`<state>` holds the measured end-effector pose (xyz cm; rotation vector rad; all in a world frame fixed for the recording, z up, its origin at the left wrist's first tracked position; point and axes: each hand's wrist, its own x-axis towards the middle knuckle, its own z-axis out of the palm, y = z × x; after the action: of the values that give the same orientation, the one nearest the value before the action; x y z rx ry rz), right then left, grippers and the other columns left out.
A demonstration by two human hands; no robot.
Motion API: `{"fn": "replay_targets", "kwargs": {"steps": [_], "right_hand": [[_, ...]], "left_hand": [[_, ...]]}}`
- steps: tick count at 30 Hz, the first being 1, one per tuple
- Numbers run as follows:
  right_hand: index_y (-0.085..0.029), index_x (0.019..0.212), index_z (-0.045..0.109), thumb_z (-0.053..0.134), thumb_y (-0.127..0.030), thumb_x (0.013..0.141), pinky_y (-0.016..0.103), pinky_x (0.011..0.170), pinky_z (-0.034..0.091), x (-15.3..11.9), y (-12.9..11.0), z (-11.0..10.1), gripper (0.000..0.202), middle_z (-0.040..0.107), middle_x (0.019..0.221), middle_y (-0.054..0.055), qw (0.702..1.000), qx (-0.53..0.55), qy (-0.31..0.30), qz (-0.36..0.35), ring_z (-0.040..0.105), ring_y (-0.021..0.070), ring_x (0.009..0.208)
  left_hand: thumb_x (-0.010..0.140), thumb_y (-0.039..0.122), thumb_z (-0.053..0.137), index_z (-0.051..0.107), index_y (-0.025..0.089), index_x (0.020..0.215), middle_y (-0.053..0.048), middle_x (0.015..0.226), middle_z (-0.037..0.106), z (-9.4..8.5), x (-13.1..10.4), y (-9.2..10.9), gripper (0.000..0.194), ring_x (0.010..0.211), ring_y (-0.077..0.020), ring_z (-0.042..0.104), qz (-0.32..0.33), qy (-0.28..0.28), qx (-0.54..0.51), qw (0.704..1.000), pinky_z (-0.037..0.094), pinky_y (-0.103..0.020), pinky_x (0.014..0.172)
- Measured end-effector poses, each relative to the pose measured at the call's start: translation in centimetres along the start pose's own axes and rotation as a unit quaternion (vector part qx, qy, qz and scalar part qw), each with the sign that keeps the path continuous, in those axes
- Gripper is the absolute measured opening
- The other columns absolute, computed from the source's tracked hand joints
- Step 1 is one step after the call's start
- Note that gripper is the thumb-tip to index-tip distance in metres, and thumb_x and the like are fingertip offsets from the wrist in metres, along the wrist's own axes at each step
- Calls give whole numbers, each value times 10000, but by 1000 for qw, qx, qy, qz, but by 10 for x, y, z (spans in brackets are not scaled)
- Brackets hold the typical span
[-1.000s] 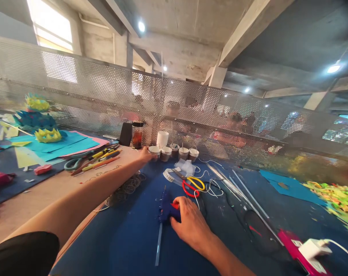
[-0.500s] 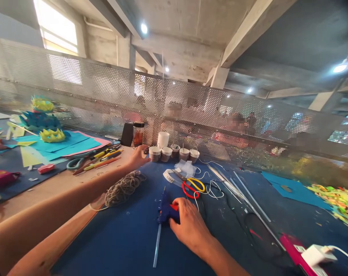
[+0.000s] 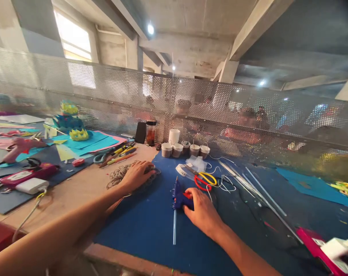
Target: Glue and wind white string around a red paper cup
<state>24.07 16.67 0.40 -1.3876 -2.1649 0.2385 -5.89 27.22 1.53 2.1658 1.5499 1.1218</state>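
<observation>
My left hand (image 3: 136,175) lies across a loose bundle of grey-brown twine (image 3: 116,177), its fingers stretched over the top and partly hiding the coils. My right hand (image 3: 204,211) is closed round the handle of a blue glue gun (image 3: 178,195), which lies on the blue mat with its nozzle pointing away from me. A clear glue stick (image 3: 174,228) sticks out of the gun's back end towards me. Just beyond the right hand are scissors (image 3: 207,179) with red and yellow handles, amid white cord (image 3: 227,184).
Several small cups (image 3: 178,150) stand at the back beside a white roll (image 3: 174,136) and a lidded jar (image 3: 151,134). Pliers and other tools (image 3: 120,155) lie left, near blue paper (image 3: 89,145). Thin wires (image 3: 237,178) and a pink power strip (image 3: 312,241) lie right. A perforated metal screen (image 3: 119,92) closes the back.
My left hand has come back from beside the small cups onto the twine. My right hand stays on the glue gun. The view has swung left, showing more of the left side.
</observation>
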Motion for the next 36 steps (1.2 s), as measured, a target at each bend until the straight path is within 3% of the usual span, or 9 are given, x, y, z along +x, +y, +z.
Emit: {"fn": "replay_targets", "kwargs": {"steps": [12, 24, 36], "right_hand": [[-186, 1185, 559, 656, -162, 826, 418, 979, 494, 0, -2, -2, 372, 674, 1153, 82, 998, -18, 16, -62, 645, 244, 1087], [-191, 1207, 538, 659, -158, 852, 401, 995, 488, -4, -6, 1, 377, 655, 1140, 73, 990, -48, 59, -122, 621, 236, 1081], [-186, 1229, 512, 646, -196, 878, 479, 945, 524, -2, 7, 4, 376, 658, 1073, 115, 959, -129, 166, -190, 637, 297, 1031]], "left_hand": [[786, 483, 690, 727, 287, 940, -92, 1031, 727, 5, -2, 1, 253, 1073, -368, 614, 34, -18, -2, 999, 324, -479, 1103], [868, 417, 573, 719, 261, 994, -99, 1065, 744, 3, 0, -1, 248, 1026, -345, 658, 68, -17, 109, 992, 441, -428, 963], [918, 368, 495, 659, 215, 1163, -84, 1125, 745, 1, 7, -8, 332, 1006, -270, 689, 65, 58, 147, 985, 489, -370, 916]]}}
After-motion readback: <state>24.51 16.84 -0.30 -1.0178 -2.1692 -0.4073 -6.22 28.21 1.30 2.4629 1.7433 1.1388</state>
